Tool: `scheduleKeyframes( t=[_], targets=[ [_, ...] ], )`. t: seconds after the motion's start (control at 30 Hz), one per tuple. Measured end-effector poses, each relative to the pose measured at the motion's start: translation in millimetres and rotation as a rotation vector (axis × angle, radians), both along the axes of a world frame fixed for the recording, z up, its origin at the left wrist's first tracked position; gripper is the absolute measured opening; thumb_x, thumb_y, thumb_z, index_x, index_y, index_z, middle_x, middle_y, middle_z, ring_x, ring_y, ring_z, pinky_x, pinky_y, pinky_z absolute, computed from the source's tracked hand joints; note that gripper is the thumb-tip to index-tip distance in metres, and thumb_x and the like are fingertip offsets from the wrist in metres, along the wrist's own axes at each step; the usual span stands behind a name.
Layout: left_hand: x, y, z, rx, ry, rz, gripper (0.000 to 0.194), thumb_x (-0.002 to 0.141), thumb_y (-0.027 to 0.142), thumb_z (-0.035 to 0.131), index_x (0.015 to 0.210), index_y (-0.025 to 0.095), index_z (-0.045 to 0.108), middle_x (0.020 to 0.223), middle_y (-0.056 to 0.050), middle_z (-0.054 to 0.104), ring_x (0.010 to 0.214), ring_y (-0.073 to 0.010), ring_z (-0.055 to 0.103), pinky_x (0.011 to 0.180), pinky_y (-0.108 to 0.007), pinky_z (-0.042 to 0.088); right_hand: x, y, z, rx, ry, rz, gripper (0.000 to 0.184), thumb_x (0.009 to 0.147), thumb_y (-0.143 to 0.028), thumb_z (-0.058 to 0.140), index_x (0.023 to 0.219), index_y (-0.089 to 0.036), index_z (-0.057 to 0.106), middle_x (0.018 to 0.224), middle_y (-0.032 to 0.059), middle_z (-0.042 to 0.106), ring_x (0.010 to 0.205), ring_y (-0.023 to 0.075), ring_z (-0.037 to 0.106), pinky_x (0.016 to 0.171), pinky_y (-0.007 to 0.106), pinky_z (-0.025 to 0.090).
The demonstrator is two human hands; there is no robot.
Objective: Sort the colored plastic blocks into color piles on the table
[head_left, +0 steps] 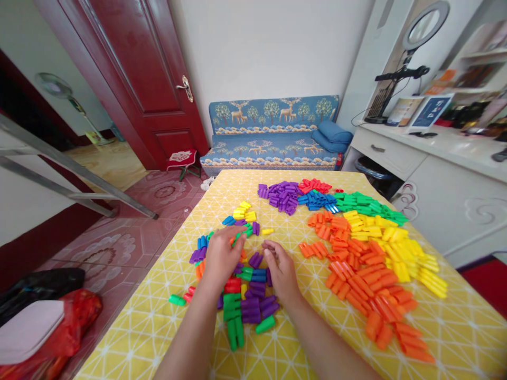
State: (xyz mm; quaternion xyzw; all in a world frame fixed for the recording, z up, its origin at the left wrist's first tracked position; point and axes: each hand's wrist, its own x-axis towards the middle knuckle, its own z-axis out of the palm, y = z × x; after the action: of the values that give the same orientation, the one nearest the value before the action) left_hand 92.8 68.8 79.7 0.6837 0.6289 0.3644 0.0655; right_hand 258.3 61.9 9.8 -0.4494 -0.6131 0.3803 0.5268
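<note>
My left hand (224, 252) is over the far left part of a mixed pile of short plastic tubes. Its fingers and thumb close around a green tube (238, 238), partly hidden by the hand. To the right of the pile, my right hand (282, 270) is held with fingers loosely bent and apart from the thumb, nothing visible in it. Between my wrists lie purple tubes (251, 310), green tubes (232, 307) and red tubes (232, 285). Beyond the hands, several yellow tubes (244, 211) lie together, and a single yellow tube (268, 231) lies apart.
Colour groups spread across the right side: orange tubes (362, 282), yellow tubes (400, 244), green tubes (366, 205), blue tubes (317, 200), purple tubes (283, 195) and red tubes (314, 186). A yellow patterned cloth (150, 316) covers the table. A blue sofa (269, 142) stands beyond.
</note>
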Motion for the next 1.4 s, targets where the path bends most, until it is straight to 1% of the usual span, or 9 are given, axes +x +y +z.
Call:
scheduleKeyframes(
  t=[0.17,0.27,0.37,0.5,0.67,0.9,1.03,1.23,1.4],
  targets=[
    [3.3,68.4,5.7,-0.102,0.175,0.038,0.042,0.082,0.029,0.059,0.123,0.018,0.062,0.126,-0.011,0.061,0.117,-0.0247,0.057,0.101,-0.035,0.044,-1.9,2.4,1.8,-0.034,0.049,-0.013,0.029,0.092,-0.037,0.048,0.112,-0.020,0.061,0.109,0.0080,0.068,0.102,0.0217,0.063,0.090,0.037,0.050],
    [10.5,107.4,-2.7,-0.215,0.323,0.095,0.061,0.078,0.042,0.065,0.135,0.025,0.052,0.147,-0.014,0.040,0.132,-0.0347,0.041,0.106,-0.048,0.037,-2.4,3.1,1.3,-0.037,0.058,-0.045,0.028,0.093,-0.038,0.047,0.110,-0.020,0.061,0.109,0.0083,0.068,0.102,0.0213,0.063,0.091,0.038,0.049],
    [15.1,134.9,-12.5,-0.345,0.401,0.119,0.071,0.076,0.059,0.061,0.139,0.032,0.046,0.155,-0.012,0.026,0.140,-0.0430,0.021,0.105,-0.063,0.028,-0.7,4.5,-0.3,-0.035,0.060,-0.074,0.028,0.093,-0.038,0.045,0.109,-0.019,0.060,0.109,0.0087,0.067,0.101,0.0209,0.062,0.090,0.038,0.049],
    [14.9,147.9,-21.7,-0.472,0.427,0.052,0.066,0.073,0.067,0.057,0.131,0.033,0.055,0.148,-0.013,0.038,0.134,-0.0440,0.033,0.100,-0.061,0.035,3.0,7.0,-2.8,0.043,-0.001,-0.167,0.029,0.094,-0.036,0.043,0.113,-0.019,0.057,0.115,0.0096,0.062,0.109,0.0208,0.057,0.097,0.040,0.045],
    [11.5,133.7,-22.0,-0.389,0.451,-0.114,0.054,0.072,0.055,0.065,0.120,0.032,0.064,0.136,-0.009,0.049,0.123,-0.0338,0.048,0.100,-0.047,0.041,3.4,9.9,-9.4,0.152,-0.171,-0.279,0.039,0.092,-0.031,0.042,0.129,-0.020,0.047,0.140,0.0130,0.043,0.133,0.0241,0.037,0.110,0.050,0.030],
    [1.9,107.3,-6.3,-0.352,0.456,-0.478,0.035,0.064,0.028,0.072,0.099,0.031,0.075,0.117,0.000,0.064,0.108,-0.0219,0.060,0.094,-0.027,0.046,-3.2,12.7,-20.5,0.149,-0.415,-0.242,0.067,0.082,-0.020,0.051,0.145,-0.021,0.030,0.156,0.0126,0.019,0.144,0.0305,0.017,0.112,0.056,0.024],
    [-0.3,84.3,3.3,-0.340,0.465,-0.573,0.032,0.067,0.021,0.065,0.096,0.032,0.075,0.102,0.002,0.071,0.097,-0.0186,0.064,0.085,-0.024,0.048,-6.1,11.9,-20.7,0.166,-0.524,-0.214,0.073,0.076,-0.015,0.054,0.146,-0.019,0.031,0.154,0.0138,0.026,0.143,0.0329,0.019,0.112,0.056,0.024],
    [-3.1,37.1,12.8,-0.269,0.467,-0.485,0.038,0.065,0.011,0.063,0.096,0.031,0.075,0.098,-0.001,0.072,0.103,-0.0215,0.062,0.093,-0.030,0.046,-2.1,11.7,-12.1,0.193,-0.522,-0.163,0.059,0.072,-0.009,0.048,0.129,-0.021,0.052,0.132,0.0094,0.055,0.125,0.0266,0.046,0.108,0.049,0.033],
    [3.2,-4.3,-9.2,-0.142,0.420,-0.281,0.037,0.075,0.017,0.061,0.107,0.034,0.070,0.122,-0.003,0.065,0.118,-0.0263,0.055,0.110,-0.052,0.030,-1.2,11.3,-9.3,0.192,-0.528,-0.177,0.047,0.071,-0.006,0.045,0.109,-0.024,0.066,0.124,0.0078,0.058,0.116,0.0258,0.050,0.102,0.047,0.039]
  ],
)
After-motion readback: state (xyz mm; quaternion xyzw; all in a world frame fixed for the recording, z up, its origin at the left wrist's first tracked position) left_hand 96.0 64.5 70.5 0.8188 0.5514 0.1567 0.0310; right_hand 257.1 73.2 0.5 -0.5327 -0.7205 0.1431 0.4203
